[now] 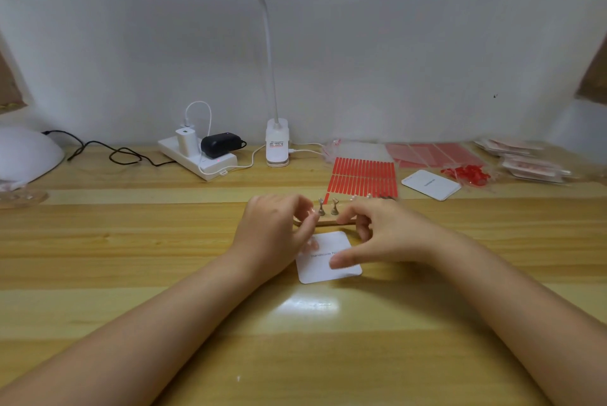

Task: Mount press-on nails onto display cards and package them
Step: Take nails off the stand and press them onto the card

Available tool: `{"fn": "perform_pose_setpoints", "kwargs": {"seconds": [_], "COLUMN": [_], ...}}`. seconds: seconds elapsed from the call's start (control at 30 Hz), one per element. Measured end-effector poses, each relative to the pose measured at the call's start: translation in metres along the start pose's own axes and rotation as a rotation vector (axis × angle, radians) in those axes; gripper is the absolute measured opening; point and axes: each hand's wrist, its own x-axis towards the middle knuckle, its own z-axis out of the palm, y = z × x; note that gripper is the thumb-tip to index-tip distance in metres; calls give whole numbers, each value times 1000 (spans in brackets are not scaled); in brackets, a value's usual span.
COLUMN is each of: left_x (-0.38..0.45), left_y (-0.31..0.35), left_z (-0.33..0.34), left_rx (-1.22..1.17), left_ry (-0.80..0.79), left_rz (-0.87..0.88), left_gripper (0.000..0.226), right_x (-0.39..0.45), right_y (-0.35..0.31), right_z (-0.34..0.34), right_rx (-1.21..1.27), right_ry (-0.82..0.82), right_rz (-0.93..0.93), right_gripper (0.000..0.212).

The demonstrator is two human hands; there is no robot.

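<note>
Left hand (279, 225) fingers curled, tips pinching something small and pale by the wooden nail stand (323, 222); what it is, cannot tell. Right hand (377, 234) fingers curled over the stand's right end, thumb stretched down, tip touching the white card (323, 269); whether it grips anything, cannot tell. Card lies flat on the wooden table (164, 274) just in front of the stand, between both hands. Behind: red sticker sheet (363, 177), second white card (431, 184), clear bags (525, 159) at far right. Power strip (198, 159) and desk lamp (277, 142) by the wall.
</note>
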Motion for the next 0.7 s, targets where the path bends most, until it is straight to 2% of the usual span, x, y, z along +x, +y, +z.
{"fn": "perform_pose_setpoints", "kwargs": {"seconds": [0.07,0.17,0.3,0.47,0.7], "left_x": [-1,-1,-2,-1,1], "left_y": [0,2,6,3,0], "left_z": [1,2,5,4,8], "left_rx": [130,254,245,95,167], "left_ry": [-16,-35,6,-7,-84], "left_rz": [-19,-17,27,-114,-200], "left_gripper": [20,25,20,18,18], "right_x": [-1,-1,-3,-3,-2], "right_y": [0,-3,-5,-5,-5], "right_z": [1,3,3,5,7], "right_rx": [-79,-149,-153,-169,-178], "right_ry": [-53,-33,-7,25,35], "right_rz": [4,-16,-21,-16,12], "right_gripper": [84,78,75,72,77]}}
